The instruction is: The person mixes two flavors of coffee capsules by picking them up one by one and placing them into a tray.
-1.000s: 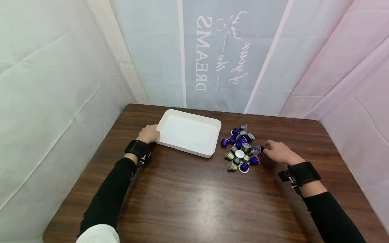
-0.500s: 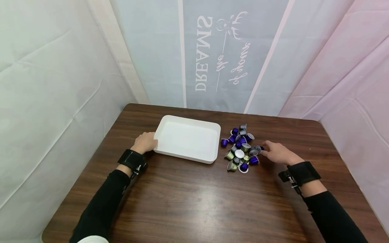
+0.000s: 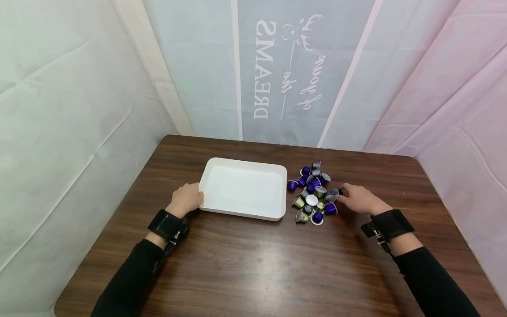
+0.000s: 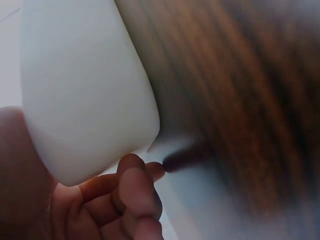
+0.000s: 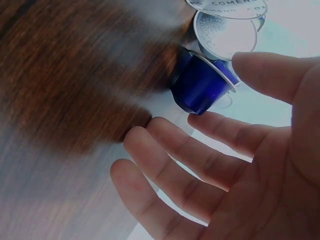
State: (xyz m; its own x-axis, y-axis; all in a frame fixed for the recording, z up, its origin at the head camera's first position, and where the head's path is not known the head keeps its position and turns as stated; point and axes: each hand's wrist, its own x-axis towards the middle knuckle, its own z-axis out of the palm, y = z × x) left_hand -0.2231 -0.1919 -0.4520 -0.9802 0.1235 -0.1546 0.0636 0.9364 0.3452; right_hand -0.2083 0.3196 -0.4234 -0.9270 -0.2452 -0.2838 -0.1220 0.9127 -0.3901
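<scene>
My left hand (image 3: 185, 200) grips the left end of a shallow white tray (image 3: 233, 187). In the left wrist view, the thumb lies against one side of the tray wall (image 4: 85, 90) and the fingers (image 4: 137, 192) curl at its underside. On the right, my right hand (image 3: 362, 199) reaches to the edge of a heap of coffee capsules (image 3: 311, 200). Its fingers are spread and fairly straight. Seen from the right wrist, a dark blue capsule (image 5: 200, 85) lies between thumb and index finger; the index fingertip touches or nearly touches its base. The thumb tip is beside a silver-lidded capsule (image 5: 225, 35).
The capsules, in blue, green and grey, lie tumbled on the brown wooden table (image 3: 253, 259) just right of the tray. A printed pale curtain (image 3: 285, 79) hangs behind the table's far edge, with white cloth (image 3: 71, 132) at the left.
My left hand has drawn the tray toward me and slightly left. My right hand has edged left, closer to the capsules, which look much the same.
</scene>
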